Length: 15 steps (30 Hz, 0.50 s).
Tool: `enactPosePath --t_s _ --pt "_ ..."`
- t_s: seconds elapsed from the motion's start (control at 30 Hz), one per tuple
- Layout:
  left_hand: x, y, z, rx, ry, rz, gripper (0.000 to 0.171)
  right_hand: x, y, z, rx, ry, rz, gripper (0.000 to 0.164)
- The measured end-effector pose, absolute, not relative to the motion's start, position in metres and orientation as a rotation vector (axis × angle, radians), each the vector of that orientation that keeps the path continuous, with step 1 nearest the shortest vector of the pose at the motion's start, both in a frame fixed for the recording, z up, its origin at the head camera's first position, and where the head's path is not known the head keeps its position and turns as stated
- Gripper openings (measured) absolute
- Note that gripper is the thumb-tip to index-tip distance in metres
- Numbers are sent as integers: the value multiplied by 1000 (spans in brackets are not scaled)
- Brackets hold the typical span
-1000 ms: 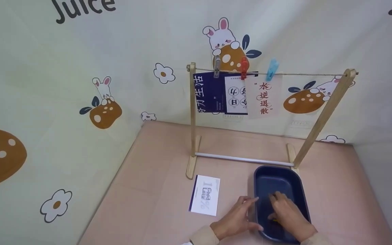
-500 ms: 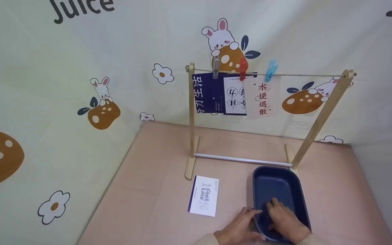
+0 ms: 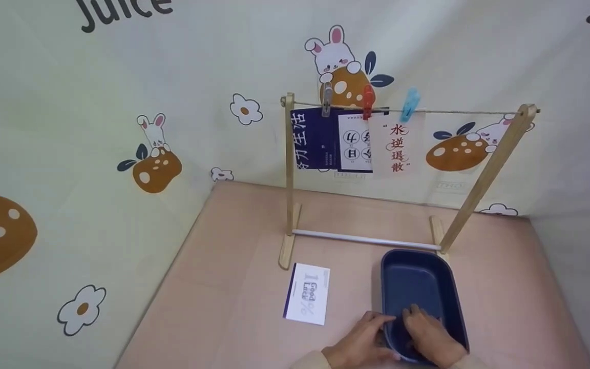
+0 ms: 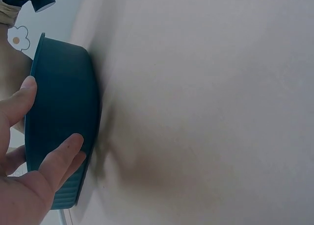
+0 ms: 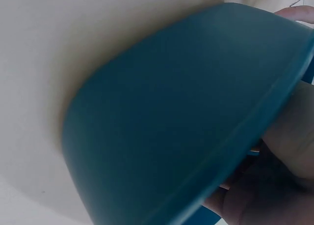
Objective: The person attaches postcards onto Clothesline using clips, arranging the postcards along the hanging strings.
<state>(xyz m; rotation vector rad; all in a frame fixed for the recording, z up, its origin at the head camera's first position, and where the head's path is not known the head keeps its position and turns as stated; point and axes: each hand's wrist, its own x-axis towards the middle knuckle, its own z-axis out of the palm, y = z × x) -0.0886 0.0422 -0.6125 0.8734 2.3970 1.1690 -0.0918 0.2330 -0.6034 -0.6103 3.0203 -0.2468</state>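
Note:
A dark blue rectangular tray [image 3: 390,292] lies on the table in front of the person. The left hand [image 3: 359,341] is at its left side, one fingertip over the rim and the thumb at the rim nearer the person. In the left wrist view, extended fingers [image 4: 66,154] lie against the tray's outer wall. The right hand [image 3: 430,335] reaches down inside the tray's near half, its fingers bent toward the bottom. The tray wall and the hand itself hide the fingertips, so I cannot tell what they hold.
A white card [image 3: 308,294] reading "Good Luck" lies left of the tray. Behind stands a wooden frame [image 3: 489,177] with a string. Cards hang from it: a navy card [image 3: 315,138], a white-and-navy card [image 3: 354,143] and a pink card [image 3: 397,146], with grey, red and blue clothespins [image 3: 410,105].
The right hand has moved slightly toward the person inside the tray, and a yellow bit seen under it earlier is hidden. The left hand has shifted slightly nearer the person along the tray's side.

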Motion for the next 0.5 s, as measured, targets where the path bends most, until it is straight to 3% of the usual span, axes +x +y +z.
enactPosePath --t_s 0.33,0.5 --pt "-87 41 -613 881 2397 1173 70 -89 235 -603 -583 2994 -292 29" --pt "-86 41 -611 835 2384 1185 70 -89 237 -605 -700 3089 -275 23"
